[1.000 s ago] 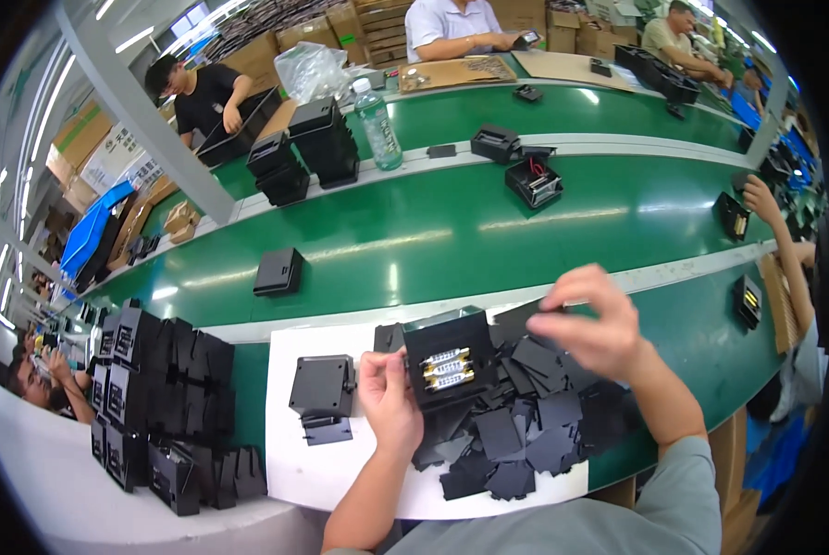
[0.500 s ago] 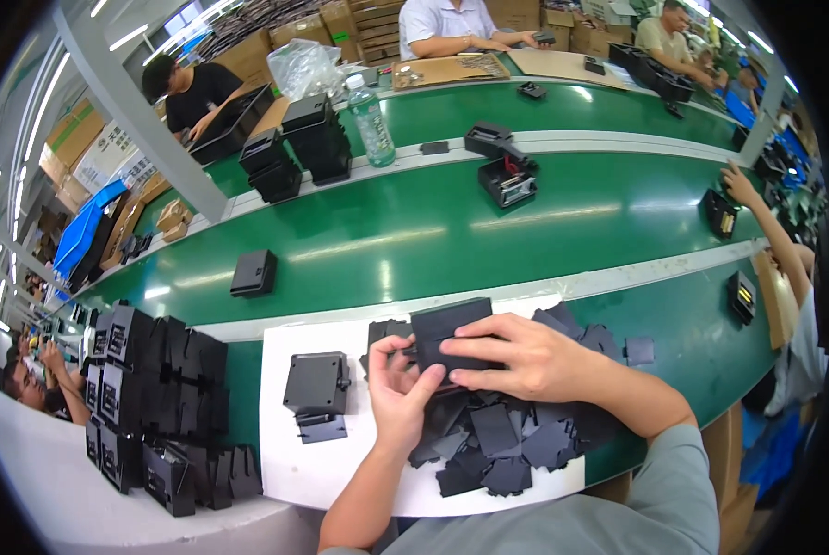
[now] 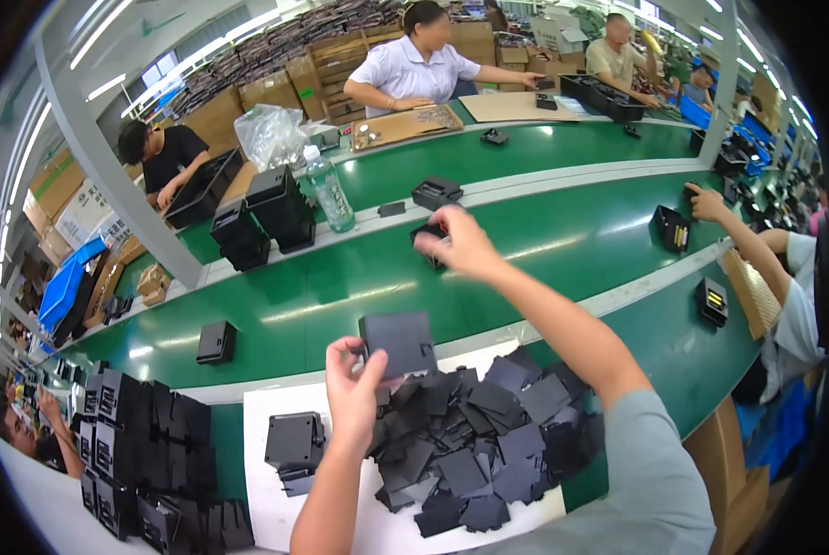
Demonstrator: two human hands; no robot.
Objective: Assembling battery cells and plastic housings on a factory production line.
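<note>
My left hand grips a black plastic box by its left side and lower edge, above the near edge of the green conveyor. My right hand is stretched out over the conveyor at a second black box, its fingers curved and parted, slightly blurred. That hand hides most of the second box, and whether the fingers touch it is unclear. Below my left hand, a heap of thin black plates covers much of a white board. A third black box lies left of my left forearm.
Stacked black housings stand at the left. Further along the conveyor are a single black box and a black part. A bottle stands by dark trays. At right, a co-worker's hand reaches over the belt.
My right hand has left the box held in front of me and reached forward to the box on the conveyor. My left hand keeps its box alone. The view has shifted, showing more of the plate heap.
</note>
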